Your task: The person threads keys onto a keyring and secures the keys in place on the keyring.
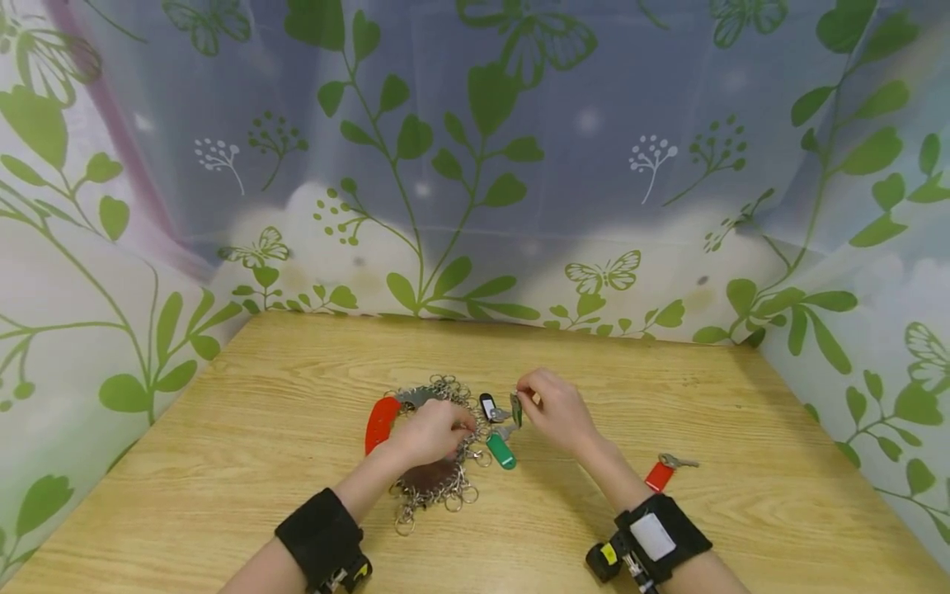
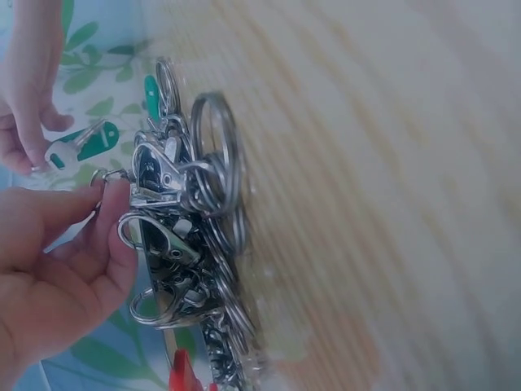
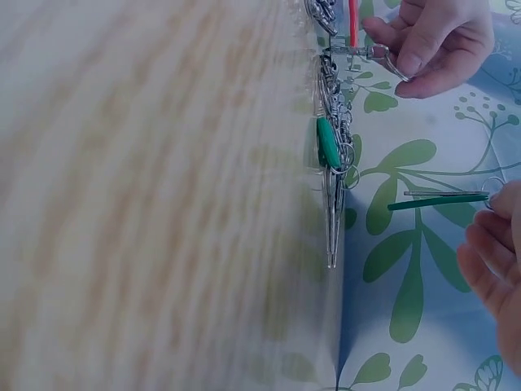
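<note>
The left hand (image 1: 433, 431) pinches a small metal clasp at the near-centre pile of key rings (image 1: 438, 487), partly hiding it. Just right, the right hand (image 1: 557, 410) pinches a dark green key tag (image 1: 515, 409); its ring is hard to make out.

We see a desk (image 1: 297, 429) of light wood with a fine grain and a matt finish; on it lies a heap of key rings and clasps (image 1: 438, 487) of shiny, polished metal; the green tag (image 1: 501, 451), the red tag (image 1: 659, 476) and the curved red piece (image 1: 380, 422) look like smooth, glossy plastic; the key (image 1: 679, 461) by the red tag is dull metal; the curtain (image 1: 475, 165) behind is thin printed cloth; both wristbands (image 1: 321, 535) are black, matt fabric.
</note>
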